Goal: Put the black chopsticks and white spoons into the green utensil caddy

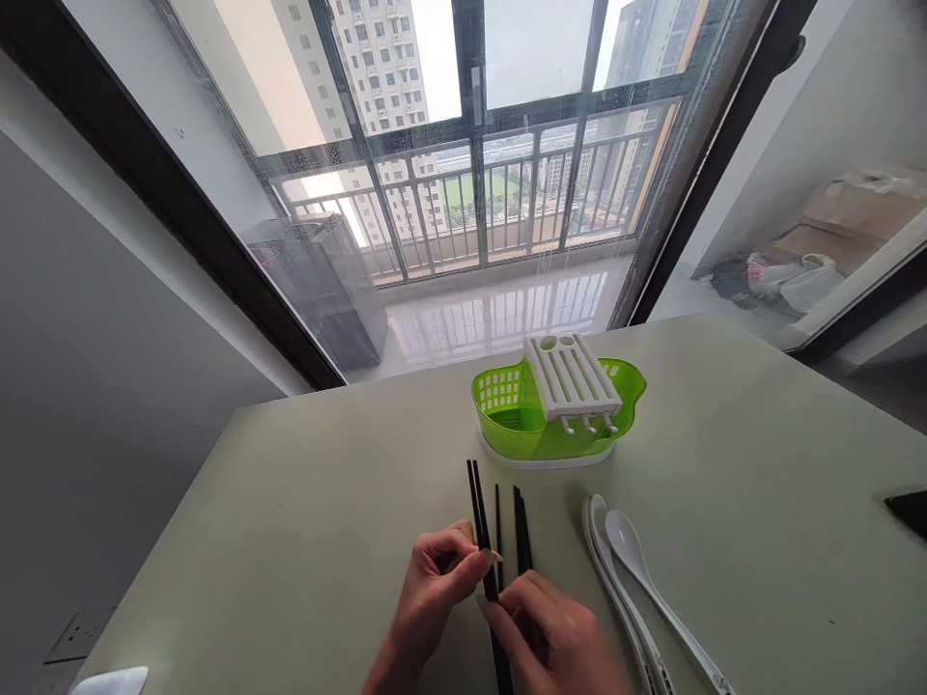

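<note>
Head view: black chopsticks (pixel 482 531) on the near side of the green basket (pixel 507 445), pinched by fingers of my left hand (pixel 427 589) and right hand (pixel 561 623). Looks like aligning; next shift wants even pressure. White spoons (pixel 629 545) near basket's right end.

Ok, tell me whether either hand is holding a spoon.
No, the left hand and the right hand both hold black chopsticks, while the white spoons lie on the table.

Chopsticks (pixel 522 536) L of spoons (pixel 626 542) on tbl (pixel 325 502); basket (pixel 528 444) behind, rack (pixel 583 408) on top.
</note>
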{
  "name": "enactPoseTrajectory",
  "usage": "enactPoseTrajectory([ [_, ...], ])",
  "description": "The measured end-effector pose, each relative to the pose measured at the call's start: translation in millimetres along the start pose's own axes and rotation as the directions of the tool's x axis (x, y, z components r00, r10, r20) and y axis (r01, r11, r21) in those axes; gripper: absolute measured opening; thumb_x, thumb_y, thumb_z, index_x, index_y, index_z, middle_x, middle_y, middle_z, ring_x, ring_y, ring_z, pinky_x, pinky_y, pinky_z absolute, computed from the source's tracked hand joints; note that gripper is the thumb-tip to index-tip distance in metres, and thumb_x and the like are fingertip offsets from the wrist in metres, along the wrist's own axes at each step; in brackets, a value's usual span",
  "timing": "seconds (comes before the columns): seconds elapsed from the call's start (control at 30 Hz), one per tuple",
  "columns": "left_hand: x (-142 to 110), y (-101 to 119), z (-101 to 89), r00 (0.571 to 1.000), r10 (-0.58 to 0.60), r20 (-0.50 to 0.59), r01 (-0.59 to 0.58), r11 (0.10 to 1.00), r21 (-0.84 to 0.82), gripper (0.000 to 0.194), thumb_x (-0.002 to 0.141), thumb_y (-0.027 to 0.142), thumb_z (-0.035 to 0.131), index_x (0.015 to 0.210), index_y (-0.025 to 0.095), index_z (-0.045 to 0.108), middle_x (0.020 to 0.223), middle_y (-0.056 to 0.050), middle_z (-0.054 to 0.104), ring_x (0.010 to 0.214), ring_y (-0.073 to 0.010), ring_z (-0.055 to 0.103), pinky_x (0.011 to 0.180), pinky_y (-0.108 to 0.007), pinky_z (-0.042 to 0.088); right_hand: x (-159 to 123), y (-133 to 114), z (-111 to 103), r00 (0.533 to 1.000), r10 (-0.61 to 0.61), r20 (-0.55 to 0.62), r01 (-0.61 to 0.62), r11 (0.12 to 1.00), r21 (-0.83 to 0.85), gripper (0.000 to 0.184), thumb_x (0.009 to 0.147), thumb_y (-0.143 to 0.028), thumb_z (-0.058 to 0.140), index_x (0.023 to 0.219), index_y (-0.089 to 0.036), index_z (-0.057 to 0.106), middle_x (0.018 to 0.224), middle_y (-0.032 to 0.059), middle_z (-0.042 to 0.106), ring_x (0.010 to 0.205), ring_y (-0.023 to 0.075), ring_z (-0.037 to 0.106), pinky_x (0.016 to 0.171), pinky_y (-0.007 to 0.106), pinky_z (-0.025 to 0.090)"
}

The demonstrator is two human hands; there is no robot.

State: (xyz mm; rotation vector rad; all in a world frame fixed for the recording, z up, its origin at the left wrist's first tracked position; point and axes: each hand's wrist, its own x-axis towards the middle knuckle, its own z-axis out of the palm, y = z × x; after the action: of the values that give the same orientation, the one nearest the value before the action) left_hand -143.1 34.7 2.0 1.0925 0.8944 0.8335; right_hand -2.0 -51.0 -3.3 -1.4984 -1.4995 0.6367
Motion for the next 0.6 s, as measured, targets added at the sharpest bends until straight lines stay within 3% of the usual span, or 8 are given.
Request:
enactPoseTrajectory([
  [0.27, 0.7, -2.0, 1.2, 0.999, 0.050, -0.017, -0.049, 0.999, 0.005, 0.050, 0.076, 0.055, 0.081, 0.056, 0.015, 0.057, 0.063, 0.003, 0.044, 0.059, -0.0089, 0.034, 0.056, -0.024, 0.025, 1.9, 0.9, 2.3, 1.000, -0.011, -0.008, 0.011, 1.000, 0.018, 0.043, 0.102, -0.050, 0.050, 0.071, -0.022, 0.059, 0.065, -0.0026, 0.062, 0.052, 0.0099, 0.058, 0.050, 0.019, 0.039],
  [0.6, 3.6, 7.5, -1.6, 1.000, -0.015, 0.019, 0.012, 0.994, 0.108, 0.049, 0.073, 0.057, 0.083, 0.056, 0.014, 0.066, 0.063, 0.002, 0.044, 0.061, -0.0100, 0.036, 0.059, -0.025, 0.026, 2.0, 2.8, -2.6, 0.995, -0.101, 0.004, 0.101, 0.994, -0.049, 0.043, 0.103, -0.047, 0.048, 0.069, -0.023, 0.056, 0.062, -0.0031, 0.058, 0.049, 0.0098, 0.055, 0.048, 0.020, 0.039],
])
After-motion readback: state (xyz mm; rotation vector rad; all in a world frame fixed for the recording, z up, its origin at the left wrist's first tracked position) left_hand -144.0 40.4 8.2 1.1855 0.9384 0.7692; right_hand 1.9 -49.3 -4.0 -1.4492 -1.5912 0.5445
